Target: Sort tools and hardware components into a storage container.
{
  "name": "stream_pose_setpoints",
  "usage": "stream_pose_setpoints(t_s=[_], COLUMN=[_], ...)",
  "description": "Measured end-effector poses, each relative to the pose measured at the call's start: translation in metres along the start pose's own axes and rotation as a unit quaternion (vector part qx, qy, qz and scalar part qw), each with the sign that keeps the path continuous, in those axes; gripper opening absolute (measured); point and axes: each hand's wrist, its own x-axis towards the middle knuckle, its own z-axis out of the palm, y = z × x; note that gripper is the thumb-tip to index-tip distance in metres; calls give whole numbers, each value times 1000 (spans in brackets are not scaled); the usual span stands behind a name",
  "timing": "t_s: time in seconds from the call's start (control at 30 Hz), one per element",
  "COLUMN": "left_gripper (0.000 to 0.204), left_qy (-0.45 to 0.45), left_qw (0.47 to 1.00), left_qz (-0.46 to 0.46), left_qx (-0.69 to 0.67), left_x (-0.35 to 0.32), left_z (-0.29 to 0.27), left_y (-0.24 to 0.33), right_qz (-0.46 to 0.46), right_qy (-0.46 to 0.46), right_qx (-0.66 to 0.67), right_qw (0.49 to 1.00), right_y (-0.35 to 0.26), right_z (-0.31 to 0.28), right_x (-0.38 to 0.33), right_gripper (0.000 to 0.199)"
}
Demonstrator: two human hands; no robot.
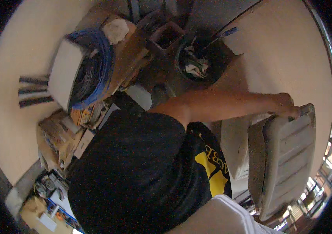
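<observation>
My left arm stretches to the right from a black short sleeve. At its end my left hand [288,107] is closed on the upper edge of a pale plastic box [292,160] with a ribbed face. The box stands tilted on its side; I cannot tell whether the ribbed face is a lid. Beside it, partly behind my shirt, is another pale panel-like thing [234,146]. My right hand is not in the picture.
To the left are a coil of blue and dark cable [105,64], a white board [66,74] and stacked cardboard [129,52]. Beyond my arm stands a dark bin [181,64] with crumpled scraps [197,69]. A plain wall [279,54] rises on the right. Tools and cartons lie lower left.
</observation>
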Motion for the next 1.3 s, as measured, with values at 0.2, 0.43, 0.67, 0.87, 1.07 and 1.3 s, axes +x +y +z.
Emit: stream_pose_setpoints(t_s=[0.2,0.43,0.67,0.87,1.07,1.3], left_gripper=[50,44,66,61,57,52], left_qy=[38,28,360,399,437,465], left_qw=[997,995,824,800,782,760], left_qz=[20,44,-318,-298,-307,-306], left_qx=[-57,82,299,335,321,337], left_x=[-31,-140,-215,-243,-309,-350], left_z=[-53,-256,-380,-458,-560,-608], left_y=[34,95,83,70,-6,-81], right_qz=[18,2,-7,40,194,223], right_qy=[51,72,0,-128,-157,-243], right_qx=[-45,-36,5,46,10,-128], right_qw=[998,997,1000,990,968,935], right_y=[-41,-49,-29,60,139,208], right_z=[40,80,102,194,271,289], right_x=[-17,-27,-20,58,137,151], right_gripper=[57,56,55,53,47,44])
